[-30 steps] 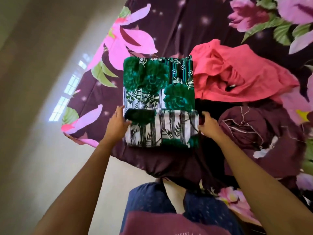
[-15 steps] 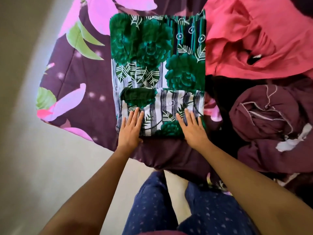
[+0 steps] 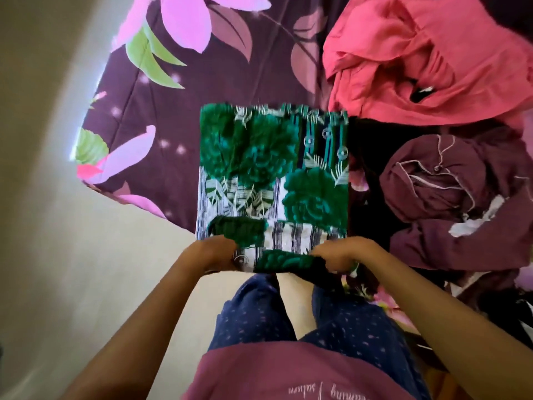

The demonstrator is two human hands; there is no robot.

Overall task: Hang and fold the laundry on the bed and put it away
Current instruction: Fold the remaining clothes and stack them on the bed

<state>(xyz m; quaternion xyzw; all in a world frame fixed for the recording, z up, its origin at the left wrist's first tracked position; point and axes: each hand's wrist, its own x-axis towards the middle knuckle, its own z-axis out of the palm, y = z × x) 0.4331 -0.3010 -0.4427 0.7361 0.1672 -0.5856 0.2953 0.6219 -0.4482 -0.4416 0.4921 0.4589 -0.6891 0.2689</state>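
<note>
Okay, step: either one more fold or a pick-up of the finished piece, can't tell which from this view.
green print garment [image 3: 274, 168]: folded to a flat rectangle at the near corner of the bed [image 3: 230, 76]; near edge raised off the bedspread, out over the person's knees.
left hand [image 3: 215, 252]: fingers curled round the near-left corner, clamped on the cloth.
right hand [image 3: 343, 255]: same at the near-right corner, pinching the edge.
why both corners: probably keeps the layers stacked and the edge straight, so the fold doesn't slump when it moves.
pink garment [image 3: 418, 67]: crumpled heap just beside the green one's far-right corner, unfolded.
maroon garment [image 3: 461, 197]: bunched to the right across a dark gap, unfolded.
progress: my guess is early to mid — at least two heaps waiting.
risk: lower layers slide out if only the top one is gripped.
</note>
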